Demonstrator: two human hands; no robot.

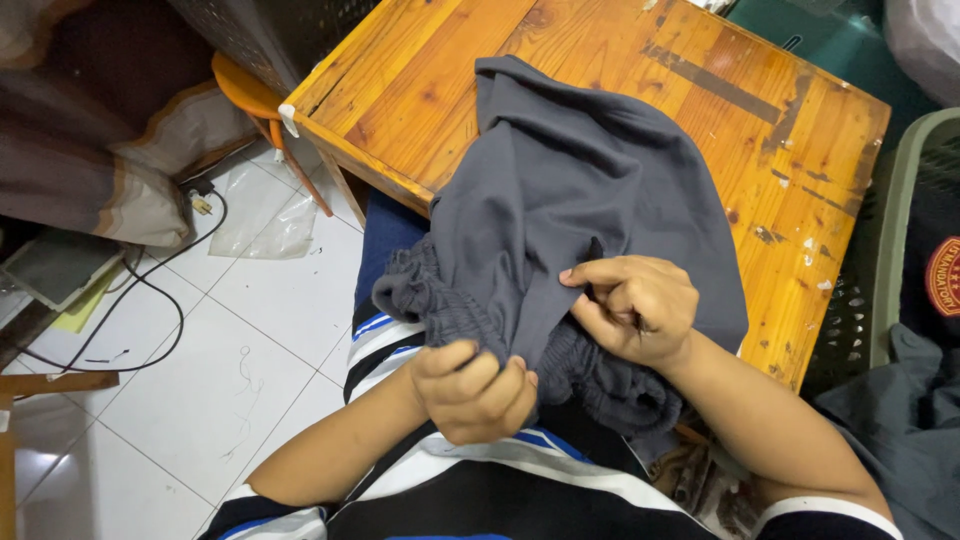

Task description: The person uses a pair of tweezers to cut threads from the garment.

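A dark grey garment (580,180) with a gathered elastic waistband lies spread over the near edge of a wooden table (420,80) and hangs into my lap. My left hand (472,388) is closed around the bunched waistband at the table's edge. My right hand (632,305) pinches a fold of the same cloth just above the waistband, fingers curled in. Both hands sit close together, a few centimetres apart.
A green plastic laundry basket (885,230) with dark clothes stands at the right. An orange stool (250,95) and curtain fabric (110,150) are at the left. Black cables (160,290) and a clear plastic bag (265,215) lie on the white tiled floor.
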